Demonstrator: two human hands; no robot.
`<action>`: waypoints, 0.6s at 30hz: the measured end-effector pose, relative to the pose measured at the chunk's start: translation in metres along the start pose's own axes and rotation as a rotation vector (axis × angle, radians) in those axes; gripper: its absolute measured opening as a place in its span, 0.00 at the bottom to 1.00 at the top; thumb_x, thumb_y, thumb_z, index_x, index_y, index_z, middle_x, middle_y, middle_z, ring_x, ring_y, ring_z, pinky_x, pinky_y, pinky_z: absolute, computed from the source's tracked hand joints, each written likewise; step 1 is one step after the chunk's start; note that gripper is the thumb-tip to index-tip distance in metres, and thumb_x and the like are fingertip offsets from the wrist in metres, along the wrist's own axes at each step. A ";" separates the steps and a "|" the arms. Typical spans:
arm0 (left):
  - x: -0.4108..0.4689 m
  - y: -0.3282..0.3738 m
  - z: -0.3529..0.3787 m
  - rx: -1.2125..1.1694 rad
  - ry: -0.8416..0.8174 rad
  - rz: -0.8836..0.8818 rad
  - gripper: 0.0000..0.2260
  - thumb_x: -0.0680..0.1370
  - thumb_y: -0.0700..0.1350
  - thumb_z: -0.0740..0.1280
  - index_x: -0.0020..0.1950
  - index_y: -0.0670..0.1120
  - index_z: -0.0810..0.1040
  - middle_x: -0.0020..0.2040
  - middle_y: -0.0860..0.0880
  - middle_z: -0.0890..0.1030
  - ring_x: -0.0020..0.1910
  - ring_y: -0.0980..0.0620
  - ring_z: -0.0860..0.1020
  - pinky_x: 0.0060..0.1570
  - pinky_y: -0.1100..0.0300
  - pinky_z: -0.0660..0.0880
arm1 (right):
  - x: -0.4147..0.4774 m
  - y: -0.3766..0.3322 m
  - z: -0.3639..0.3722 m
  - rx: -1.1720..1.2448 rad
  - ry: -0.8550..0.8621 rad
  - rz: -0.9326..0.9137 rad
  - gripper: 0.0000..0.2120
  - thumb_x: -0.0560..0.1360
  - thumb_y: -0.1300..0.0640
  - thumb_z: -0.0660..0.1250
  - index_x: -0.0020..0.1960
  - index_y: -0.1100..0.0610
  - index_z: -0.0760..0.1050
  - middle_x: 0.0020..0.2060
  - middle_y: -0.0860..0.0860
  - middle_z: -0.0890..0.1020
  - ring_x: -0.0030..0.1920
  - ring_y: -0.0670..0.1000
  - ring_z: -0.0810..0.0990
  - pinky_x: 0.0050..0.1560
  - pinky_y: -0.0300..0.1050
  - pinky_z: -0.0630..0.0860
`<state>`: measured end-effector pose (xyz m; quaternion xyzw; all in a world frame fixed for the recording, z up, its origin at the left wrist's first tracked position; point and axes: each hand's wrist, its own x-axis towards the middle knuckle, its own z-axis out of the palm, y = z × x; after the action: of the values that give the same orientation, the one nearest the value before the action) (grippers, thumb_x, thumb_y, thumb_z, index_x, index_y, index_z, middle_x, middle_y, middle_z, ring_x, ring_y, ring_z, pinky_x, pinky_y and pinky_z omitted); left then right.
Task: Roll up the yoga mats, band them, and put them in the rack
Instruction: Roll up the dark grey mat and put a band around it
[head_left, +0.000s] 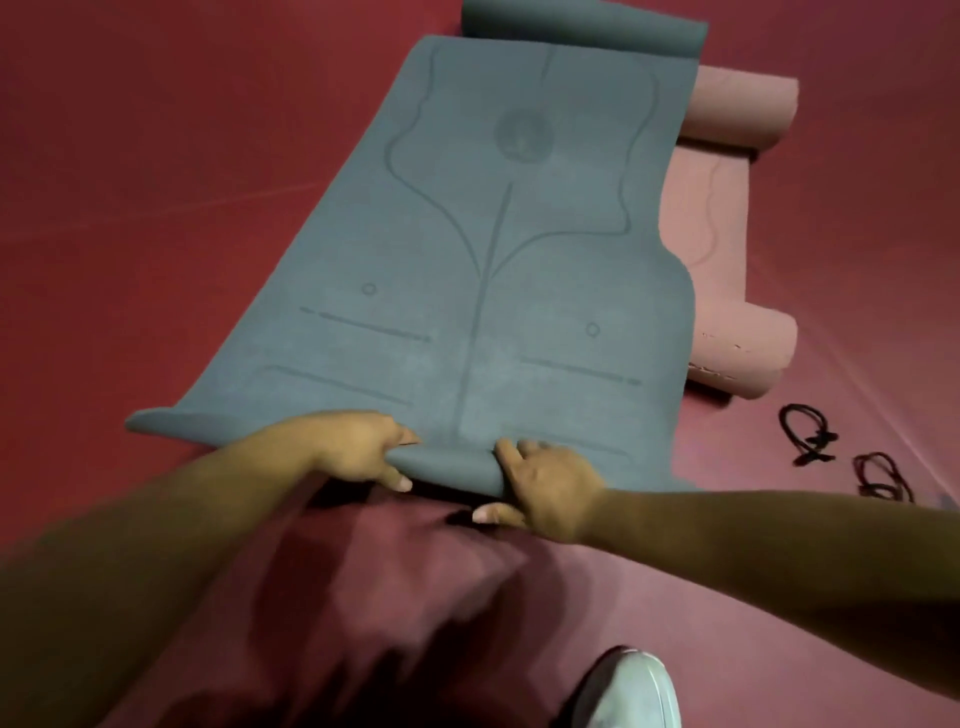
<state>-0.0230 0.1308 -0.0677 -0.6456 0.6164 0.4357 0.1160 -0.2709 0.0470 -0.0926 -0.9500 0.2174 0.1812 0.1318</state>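
Observation:
A grey-blue yoga mat (493, 249) with printed guide lines lies spread on the dark red floor, its far end curled up. Its near edge is curled into a small roll between my hands. My left hand (358, 447) grips the left part of that roll, thumb underneath. My right hand (545, 488) grips the right part, fingers over the top and thumb below. A pink mat (727, 228) lies partly under the grey-blue one on the right, curled at both ends. Two dark elastic bands (810, 434) lie on the floor at the right.
Dark red floor (156, 156) surrounds the mats. A white shoe (634, 691) shows at the bottom edge, below my right arm. My dark red trouser leg lies under my hands. No rack is in view.

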 end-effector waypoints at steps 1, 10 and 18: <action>-0.004 0.004 -0.004 0.054 0.006 0.004 0.19 0.74 0.56 0.72 0.61 0.52 0.75 0.53 0.53 0.81 0.53 0.50 0.79 0.51 0.58 0.73 | -0.003 0.000 -0.001 0.048 -0.035 -0.014 0.39 0.72 0.24 0.49 0.64 0.56 0.66 0.55 0.59 0.79 0.55 0.62 0.79 0.51 0.52 0.73; 0.003 -0.003 0.020 0.728 0.787 0.133 0.38 0.63 0.62 0.76 0.67 0.45 0.73 0.57 0.41 0.75 0.53 0.41 0.74 0.56 0.45 0.71 | 0.017 0.048 -0.034 0.724 -0.217 0.033 0.17 0.77 0.39 0.68 0.50 0.53 0.79 0.40 0.46 0.81 0.39 0.43 0.78 0.45 0.37 0.76; 0.008 0.006 0.027 0.448 0.456 0.019 0.18 0.79 0.59 0.62 0.57 0.46 0.68 0.55 0.45 0.76 0.55 0.44 0.77 0.49 0.52 0.70 | 0.025 0.047 -0.040 0.271 -0.001 0.012 0.31 0.71 0.30 0.67 0.58 0.54 0.67 0.46 0.51 0.77 0.45 0.54 0.76 0.45 0.47 0.71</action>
<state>-0.0405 0.1422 -0.0871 -0.6793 0.7129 0.1345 0.1102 -0.2604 -0.0163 -0.0748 -0.9222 0.2453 0.1512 0.2577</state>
